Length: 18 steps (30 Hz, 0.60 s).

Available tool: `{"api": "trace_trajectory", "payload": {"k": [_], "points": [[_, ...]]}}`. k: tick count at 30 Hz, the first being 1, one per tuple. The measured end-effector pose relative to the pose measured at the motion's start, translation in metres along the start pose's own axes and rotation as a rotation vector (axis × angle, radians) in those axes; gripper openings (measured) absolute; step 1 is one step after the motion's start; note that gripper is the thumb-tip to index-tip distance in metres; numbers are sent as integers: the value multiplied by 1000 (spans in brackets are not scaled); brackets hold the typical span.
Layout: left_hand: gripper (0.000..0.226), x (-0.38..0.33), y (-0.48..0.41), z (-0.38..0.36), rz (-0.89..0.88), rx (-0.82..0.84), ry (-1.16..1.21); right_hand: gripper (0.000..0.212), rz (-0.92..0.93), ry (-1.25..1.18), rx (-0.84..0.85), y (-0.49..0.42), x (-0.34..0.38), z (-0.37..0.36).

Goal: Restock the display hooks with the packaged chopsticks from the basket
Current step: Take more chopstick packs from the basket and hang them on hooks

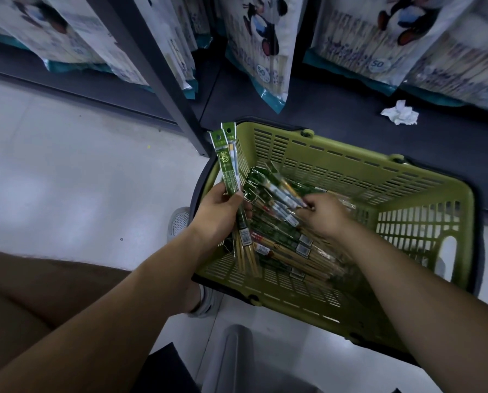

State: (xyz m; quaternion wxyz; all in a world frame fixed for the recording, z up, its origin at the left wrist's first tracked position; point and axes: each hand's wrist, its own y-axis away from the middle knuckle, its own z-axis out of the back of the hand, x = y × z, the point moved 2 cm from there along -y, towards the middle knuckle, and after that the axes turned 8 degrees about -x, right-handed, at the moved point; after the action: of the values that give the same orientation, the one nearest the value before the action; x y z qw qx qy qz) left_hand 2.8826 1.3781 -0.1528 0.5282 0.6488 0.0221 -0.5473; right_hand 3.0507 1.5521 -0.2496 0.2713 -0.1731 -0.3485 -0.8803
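Basket (350, 177) rim beside left hand (217, 214), seemingly touching.

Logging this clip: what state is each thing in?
Left hand: shut on two green chopstick packets, held up.
Right hand: pinching a packet in the pile, blurred.
Green slotted plastic basket: on the floor, partly full.
Loose chopstick packets: heaped inside.
Crumpled white paper: lying on the dark shelf base.
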Motion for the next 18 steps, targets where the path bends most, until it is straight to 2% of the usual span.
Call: {"api": "trace_trajectory", "payload": {"k": [3,9,11,13,15,18], "points": [[10,1,-1,0,18,-10,0,12,63,-192,-17,4,32,30],[21,-5,5,-13,-5,47,72,9,134,-499,126,23,91,42],[25,-6,6,-14,-33,51,52,11,244,-431,79,28,103,38],[25,-6,7,-13,-51,78,37,32,360,-171,9,30,108,35],[32,-6,8,-12,-68,106,44,49,400,74,-8,32,109,34],[39,-3,5,-13,-33,140,122,48,399,78,98,33,111,33]]}}
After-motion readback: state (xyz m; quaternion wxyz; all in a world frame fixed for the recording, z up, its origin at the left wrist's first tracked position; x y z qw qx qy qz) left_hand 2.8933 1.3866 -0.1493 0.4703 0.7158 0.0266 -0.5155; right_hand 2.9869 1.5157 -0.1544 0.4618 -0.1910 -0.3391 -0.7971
